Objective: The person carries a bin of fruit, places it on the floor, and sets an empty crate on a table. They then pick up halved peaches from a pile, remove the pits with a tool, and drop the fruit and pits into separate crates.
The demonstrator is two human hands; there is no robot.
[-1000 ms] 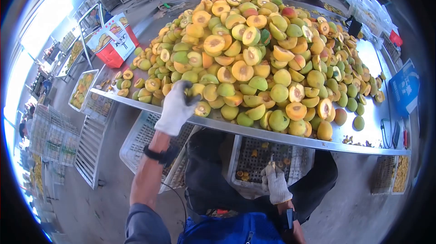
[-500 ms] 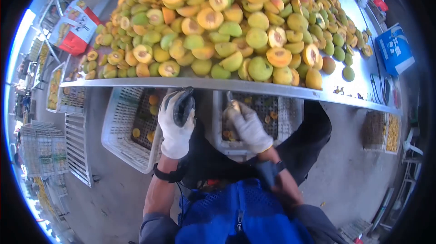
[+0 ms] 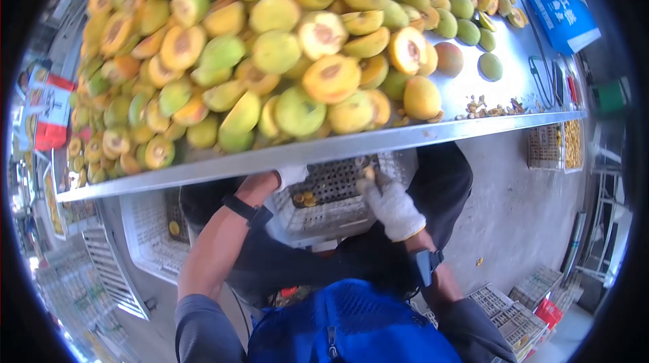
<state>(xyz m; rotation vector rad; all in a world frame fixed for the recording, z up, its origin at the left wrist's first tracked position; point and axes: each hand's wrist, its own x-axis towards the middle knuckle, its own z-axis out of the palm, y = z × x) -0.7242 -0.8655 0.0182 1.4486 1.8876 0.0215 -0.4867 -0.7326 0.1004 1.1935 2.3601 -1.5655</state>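
A: What's different now?
B: The left hand is down beneath the tabletop; a second ago it was up at the heap of peaches. Both hands are now low, near the crate between the knees, so the handling seems to be down there rather than on the heap.
A: Is the left one holding a peach?
B: I can't tell. The metal edge hides its fingers, so I can't say whether they're wide or closed either. Only the white glove near the wrist shows.
A: And the right hand?
B: Its gloved fingers are closed around a small tool, with a pale part showing at the fingertips. It's over the far right part of the crate. The tool is too small and blurred to name more exactly.
A: Where's the fruit?
B: Whole and halved peaches are piled on the tabletop, above both hands. A few small fruit pieces lie in the crate, near the left glove. Small scraps sit by the metal edge, to the right of the heap.
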